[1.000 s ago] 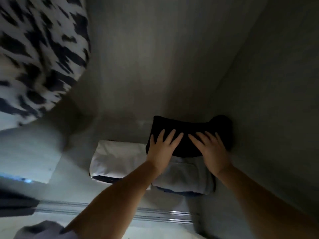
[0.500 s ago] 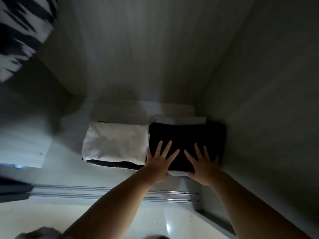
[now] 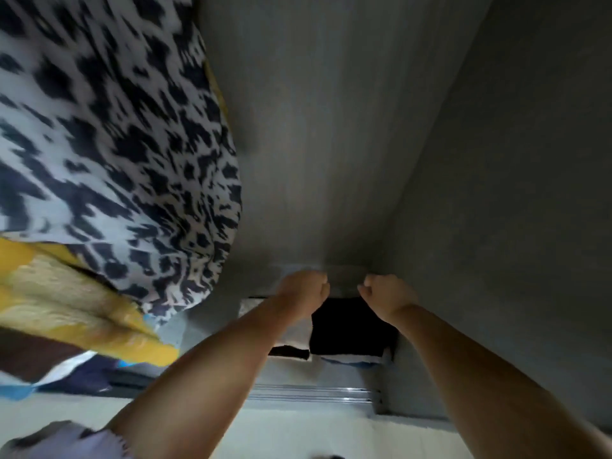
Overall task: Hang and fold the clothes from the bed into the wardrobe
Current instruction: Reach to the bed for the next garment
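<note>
Only 1 view, from a wide-angle camera on the person's head. It looks forward and steeply down into the wardrobe point(image 3: 331, 144), close to its floor track point(image 3: 311, 394), with hanging patterned fabric point(image 3: 109, 144) very near at left.

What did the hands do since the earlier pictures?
The left hand and right hand were pressing flat on the folded black garment. Now both have lifted off it and moved toward the back of the wardrobe, fingers curled; whether they hold anything is unclear. The black garment stays on the pile beside the white folded garment.
</note>
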`<state>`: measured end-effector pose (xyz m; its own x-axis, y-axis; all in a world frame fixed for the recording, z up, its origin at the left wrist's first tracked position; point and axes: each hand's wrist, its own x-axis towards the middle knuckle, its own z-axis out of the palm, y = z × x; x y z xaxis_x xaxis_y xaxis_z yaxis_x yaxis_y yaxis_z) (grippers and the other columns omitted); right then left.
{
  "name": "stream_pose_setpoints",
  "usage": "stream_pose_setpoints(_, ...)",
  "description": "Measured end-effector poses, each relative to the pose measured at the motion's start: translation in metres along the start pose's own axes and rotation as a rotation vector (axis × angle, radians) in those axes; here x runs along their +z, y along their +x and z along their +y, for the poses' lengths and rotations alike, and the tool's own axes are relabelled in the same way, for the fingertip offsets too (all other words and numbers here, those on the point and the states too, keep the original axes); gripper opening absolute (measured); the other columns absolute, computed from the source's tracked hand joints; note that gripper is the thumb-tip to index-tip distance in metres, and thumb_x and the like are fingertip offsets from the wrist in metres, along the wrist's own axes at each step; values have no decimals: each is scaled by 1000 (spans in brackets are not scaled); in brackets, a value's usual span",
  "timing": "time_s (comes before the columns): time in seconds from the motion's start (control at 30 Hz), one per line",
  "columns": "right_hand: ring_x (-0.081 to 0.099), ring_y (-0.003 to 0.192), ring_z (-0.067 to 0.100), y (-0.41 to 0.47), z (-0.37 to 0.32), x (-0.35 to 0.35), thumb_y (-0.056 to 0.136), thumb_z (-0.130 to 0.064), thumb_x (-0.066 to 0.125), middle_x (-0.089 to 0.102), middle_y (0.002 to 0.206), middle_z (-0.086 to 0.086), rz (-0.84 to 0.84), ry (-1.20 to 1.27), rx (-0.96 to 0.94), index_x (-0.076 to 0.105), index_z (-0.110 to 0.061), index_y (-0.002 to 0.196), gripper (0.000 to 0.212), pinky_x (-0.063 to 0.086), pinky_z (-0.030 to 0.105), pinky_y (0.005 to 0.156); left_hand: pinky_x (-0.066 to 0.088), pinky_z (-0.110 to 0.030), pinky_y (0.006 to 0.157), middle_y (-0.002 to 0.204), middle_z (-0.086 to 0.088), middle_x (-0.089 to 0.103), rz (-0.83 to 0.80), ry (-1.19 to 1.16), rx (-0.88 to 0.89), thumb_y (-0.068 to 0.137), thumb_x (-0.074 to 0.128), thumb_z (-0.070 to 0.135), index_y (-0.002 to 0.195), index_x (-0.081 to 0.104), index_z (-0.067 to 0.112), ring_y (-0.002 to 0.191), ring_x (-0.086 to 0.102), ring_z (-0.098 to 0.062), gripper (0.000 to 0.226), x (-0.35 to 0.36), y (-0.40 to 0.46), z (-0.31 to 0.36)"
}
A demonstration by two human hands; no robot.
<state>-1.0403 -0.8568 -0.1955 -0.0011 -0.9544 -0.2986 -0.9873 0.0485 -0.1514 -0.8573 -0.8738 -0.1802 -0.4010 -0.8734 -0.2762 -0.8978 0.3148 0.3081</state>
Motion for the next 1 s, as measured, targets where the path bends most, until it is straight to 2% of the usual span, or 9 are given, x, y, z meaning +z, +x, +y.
stream_pose_setpoints(0.13, 60, 106, 33, -41, -20, -50, 98, -44, 39, 65, 111, 14, 60, 37, 16, 63, -14, 105, 39, 48, 35, 82, 44, -34, 88, 121, -16, 62, 91, 36, 37, 101, 36, 29, 114, 62, 10, 113, 56, -33, 34, -65, -36, 18)
stream_pose_setpoints(0.33, 61, 103, 33, -119, -21, -73, 99, -46, 35, 65, 109, 14, 71, 91, 13, 62, -13, 106, 43, 47, 36, 79, 48, -37, 85, 110, -19, 64, -13, 96, 112, 101, 38, 29, 104, 63, 5, 103, 59, -34, 34, -82, -79, 60)
stream_pose_setpoints(0.43, 60, 101, 32, -168, -4, -67, 100, -46, 33, 65, 109, 12, 42, 78, 44, 62, -13, 106, 43, 43, 32, 71, 49, -34, 73, 100, -12, 66, -34, 123, 161, 98, 41, 34, 95, 63, 14, 92, 62, -31, 30, -66, -108, 93)
stream_pose_setpoints(0.5, 60, 99, 31, -202, 13, -60, 100, -46, 34, 65, 108, 12, 33, 62, 68, 62, -14, 105, 43, 39, 30, 68, 42, -30, 63, 90, -7, 64, -45, 128, 193, 97, 40, 37, 86, 60, 17, 85, 61, -29, 30, -54, -128, 118)
stream_pose_setpoints(0.6, 61, 101, 31, -259, 42, -50, 100, -45, 33, 65, 111, 11, -7, -22, 89, 63, -16, 109, 43, 40, 31, 71, 37, -28, 60, 78, 1, 58, -71, 107, 233, 95, 41, 37, 87, 62, 18, 78, 59, -26, 29, -35, -162, 157)
stream_pose_setpoints(0.7, 59, 108, 30, -326, 81, -45, 101, -43, 32, 62, 118, 9, -69, -172, 48, 59, -17, 119, 42, 45, 34, 78, 38, -28, 61, 77, 1, 59, -132, 175, 340, 95, 44, 39, 85, 61, 19, 78, 59, -25, 28, -4, -196, 210)
stream_pose_setpoints(0.77, 58, 113, 29, -380, 114, -43, 103, -34, 34, 61, 123, 6, -85, -235, 53, 56, -17, 125, 36, 48, 38, 83, 39, -28, 63, 88, -3, 64, -183, 221, 426, 95, 44, 40, 85, 59, 19, 88, 61, -29, 28, 24, -219, 257)
stream_pose_setpoints(0.83, 58, 115, 29, -435, 156, -41, 103, -29, 36, 60, 126, 4, -100, -256, 138, 56, -17, 127, 34, 48, 41, 85, 40, -29, 68, 104, -6, 65, -229, 247, 513, 96, 43, 42, 90, 60, 21, 98, 60, -29, 27, 52, -239, 315)
stream_pose_setpoints(1.0, 58, 110, 28, -569, 276, -45, 103, -43, 29, 60, 120, 7, -124, -224, 407, 56, -19, 123, 41, 47, 34, 79, 38, -30, 73, 111, -6, 65, -209, 185, 708, 96, 42, 39, 100, 63, 17, 105, 59, -30, 31, 95, -281, 466)
